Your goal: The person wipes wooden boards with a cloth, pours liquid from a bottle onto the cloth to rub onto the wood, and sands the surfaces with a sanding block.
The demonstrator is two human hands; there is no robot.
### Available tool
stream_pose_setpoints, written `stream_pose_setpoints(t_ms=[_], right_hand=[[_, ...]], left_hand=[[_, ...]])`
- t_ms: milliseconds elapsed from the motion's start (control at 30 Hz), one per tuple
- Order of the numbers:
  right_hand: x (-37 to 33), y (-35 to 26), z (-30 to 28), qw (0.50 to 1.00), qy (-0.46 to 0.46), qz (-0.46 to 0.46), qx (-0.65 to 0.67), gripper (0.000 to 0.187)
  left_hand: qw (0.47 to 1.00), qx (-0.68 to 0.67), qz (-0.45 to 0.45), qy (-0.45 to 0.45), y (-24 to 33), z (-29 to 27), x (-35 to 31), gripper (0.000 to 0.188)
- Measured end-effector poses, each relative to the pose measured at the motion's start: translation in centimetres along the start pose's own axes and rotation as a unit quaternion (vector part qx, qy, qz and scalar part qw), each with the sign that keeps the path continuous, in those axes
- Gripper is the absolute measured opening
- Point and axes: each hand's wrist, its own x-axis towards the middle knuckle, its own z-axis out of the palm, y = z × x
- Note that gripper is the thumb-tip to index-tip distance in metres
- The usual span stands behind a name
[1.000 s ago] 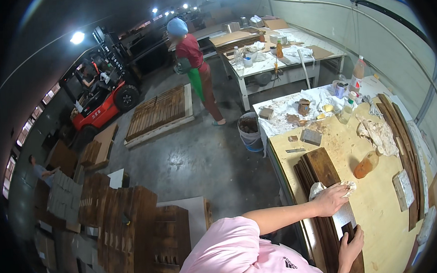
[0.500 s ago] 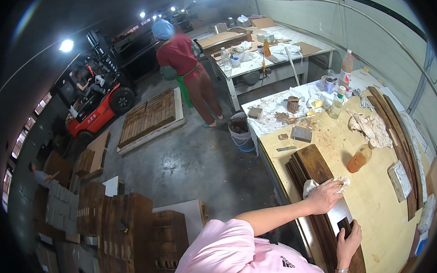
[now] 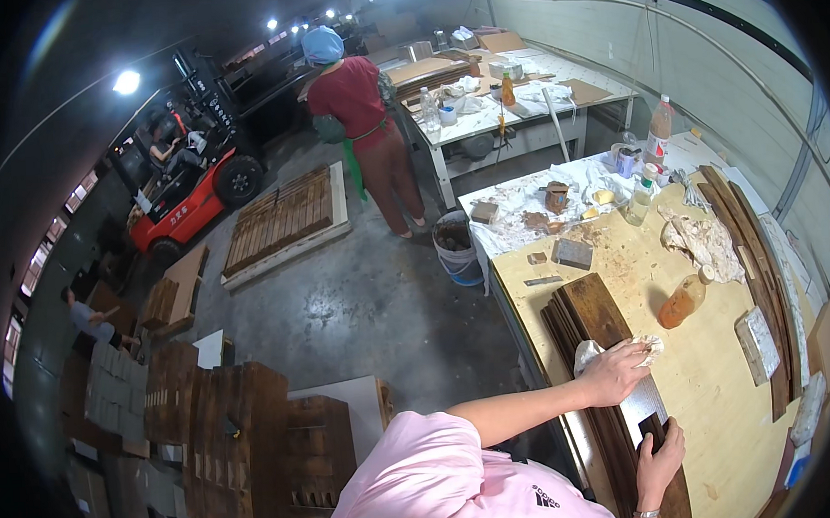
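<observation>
A stack of dark brown wooden boards lies along the near left side of the table beside me. My left hand reaches across it and presses a crumpled white cloth on the top board; part of the cloth sticks out by the knuckles. Light glares off the board's face just below that hand. Closer to me, my right hand, with a band on its wrist, is on the same top board, thumb and fingers curved about it. A dark patch shows between thumb and forefinger; I cannot tell what it is.
On the yellowish tabletop lie a bottle of orange liquid, a grey block, a stained rag and long strips. A bucket stands on the floor. Beyond are a co-worker, a red forklift and pallets of boards.
My hands and the cloth look almost unmoved. The co-worker in dark red has shifted a little right and turned away. The forklift is slightly farther right, and the person at far left has changed posture.
</observation>
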Motion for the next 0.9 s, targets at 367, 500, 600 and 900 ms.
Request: stream_pose_setpoints(t_ms=[367,500,600,900], right_hand=[[0.0,0.4,0.5,0.999,0.009,-0.017,0.027,0.053],[0.1,0.9,0.6,0.999,0.004,-0.015,0.032,0.051],[0.0,0.1,0.3,0.999,0.019,-0.016,0.026,0.048],[0.1,0.8,0.6,0.999,0.009,-0.025,0.022,0.052]], left_hand=[[0.999,0.010,-0.031,0.003,1.2,1.7,-0.1,0.036],[1.000,-0.008,-0.019,-0.009,2.3,1.9,-0.1,0.034],[0.999,-0.017,-0.022,-0.015,2.3,1.9,-0.2,0.033],[1.000,-0.020,-0.014,0.001,2.1,2.3,-0.3,0.031]])
